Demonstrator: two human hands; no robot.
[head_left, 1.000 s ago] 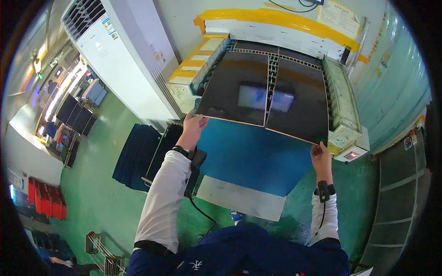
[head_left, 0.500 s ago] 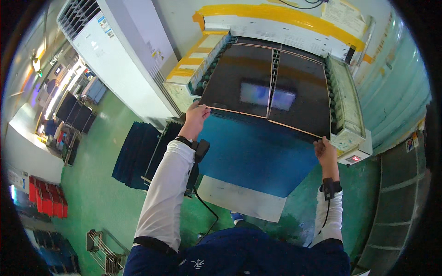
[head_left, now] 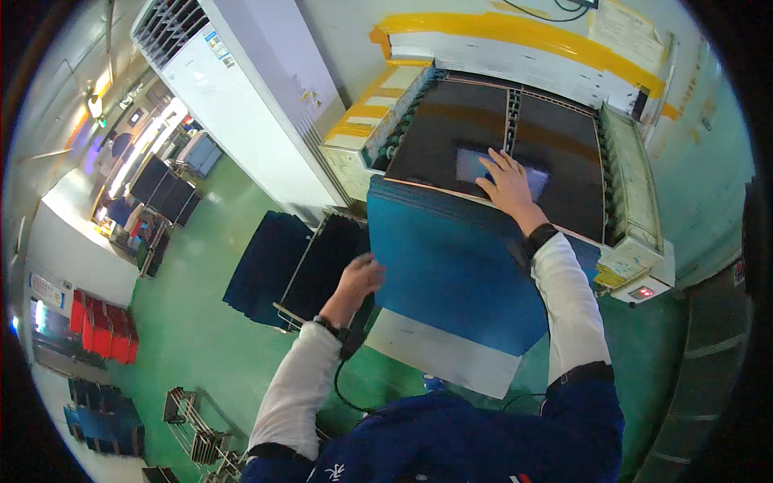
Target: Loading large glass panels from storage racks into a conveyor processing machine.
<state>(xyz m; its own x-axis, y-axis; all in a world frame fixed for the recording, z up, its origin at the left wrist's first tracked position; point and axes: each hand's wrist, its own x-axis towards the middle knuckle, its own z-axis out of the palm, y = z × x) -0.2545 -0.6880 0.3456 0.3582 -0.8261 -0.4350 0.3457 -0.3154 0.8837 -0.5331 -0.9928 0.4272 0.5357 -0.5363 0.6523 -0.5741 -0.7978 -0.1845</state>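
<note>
Two dark flat panels with thin copper-coloured edges lie side by side on a roller conveyor; the left panel (head_left: 451,121) and right panel (head_left: 560,145) have a strip of rollers showing between them. My right hand (head_left: 509,183) is over their near part, fingers spread, holding nothing; whether it touches the surface I cannot tell. Below the conveyor's near end are blue sheets (head_left: 451,258), layered at their upper edge. My left hand (head_left: 357,282) hangs beside them, near a rack of dark panels (head_left: 326,262); its fingers look curled and smeared, with nothing visible in them.
A pale board (head_left: 443,354) lies below the blue sheets. At the left stand a tall white cabinet (head_left: 241,113), red panels (head_left: 105,326) and a metal rack (head_left: 193,427). A control box (head_left: 642,291) with a lit red switch is at the conveyor's right corner.
Both hands have left the panels' near corners. My right hand has moved left and inward over the panels; my left hand has dropped beside the blue sheets. The panels sit slightly farther in.
</note>
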